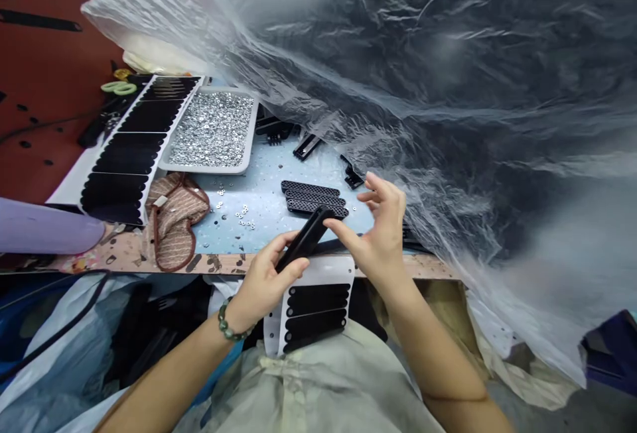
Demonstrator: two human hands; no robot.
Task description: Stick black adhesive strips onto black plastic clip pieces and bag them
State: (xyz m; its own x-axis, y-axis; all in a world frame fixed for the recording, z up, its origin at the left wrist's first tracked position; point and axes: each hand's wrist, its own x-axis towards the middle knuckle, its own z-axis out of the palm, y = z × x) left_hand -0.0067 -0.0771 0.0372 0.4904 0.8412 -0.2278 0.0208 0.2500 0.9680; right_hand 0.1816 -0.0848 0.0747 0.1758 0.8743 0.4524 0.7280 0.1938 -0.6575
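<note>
My left hand (271,277), with a bead bracelet at the wrist, grips a long black plastic piece (306,239) that tilts up to the right. My right hand (381,231) has its fingers spread, and its thumb tip touches or nearly touches the upper end of that piece. Just beyond lie several black perforated strips (313,195) side by side on the blue table surface (269,187). Below my hands, a white sheet with black rounded strips (318,310) hangs over the table edge toward my lap.
A white tray (166,160) of small metal nuts stands at the back left, beside a long sheet of black strips (132,151). A brown cloth (176,221) and a purple cylinder (47,226) lie at left. Clear plastic sheeting (423,108) drapes across the right and back.
</note>
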